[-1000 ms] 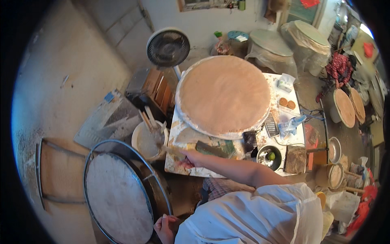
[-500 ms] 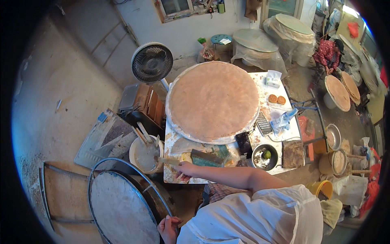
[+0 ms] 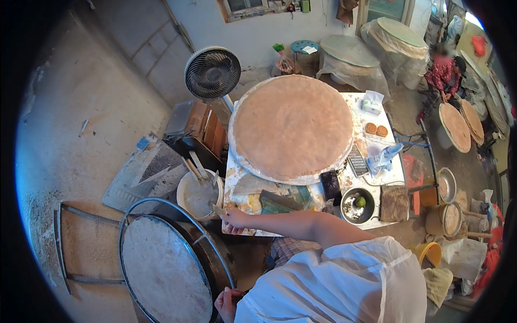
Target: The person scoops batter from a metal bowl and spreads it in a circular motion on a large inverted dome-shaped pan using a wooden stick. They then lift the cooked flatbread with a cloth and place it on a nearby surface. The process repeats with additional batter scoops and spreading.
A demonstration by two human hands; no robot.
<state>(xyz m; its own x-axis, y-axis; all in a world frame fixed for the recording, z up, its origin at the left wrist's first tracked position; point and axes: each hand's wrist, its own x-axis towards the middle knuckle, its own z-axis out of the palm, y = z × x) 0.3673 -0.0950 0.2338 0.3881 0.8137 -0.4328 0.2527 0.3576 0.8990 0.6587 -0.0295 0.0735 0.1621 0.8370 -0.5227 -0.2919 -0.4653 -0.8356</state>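
My right hand (image 3: 235, 219) is closed on a flat scraper (image 3: 218, 211) at the right rim of a white bucket (image 3: 186, 204), which holds murky liquid and sticks. Green scraps (image 3: 273, 201) lie just beyond it on the white table (image 3: 390, 175). Below, my left hand (image 3: 226, 300) is closed on the tubular metal ring (image 3: 215, 247) around a dark drum with a pale, dusty round top (image 3: 164, 264). A large tan disc (image 3: 291, 124) with a whitish edge covers much of the table.
A fan (image 3: 212, 72) stands behind the bucket, beside stacked boxes (image 3: 204, 126). Right of the table are a metal frame (image 3: 426, 151), buckets (image 3: 442, 218) and a co-worker (image 3: 442, 75) beside two tan discs (image 3: 453, 126). A steel bowl (image 3: 355, 210) sits on the table's front.
My right hand has moved left with the scraper, closer to the bucket. The view has shifted a little. My left hand stays on the ring.
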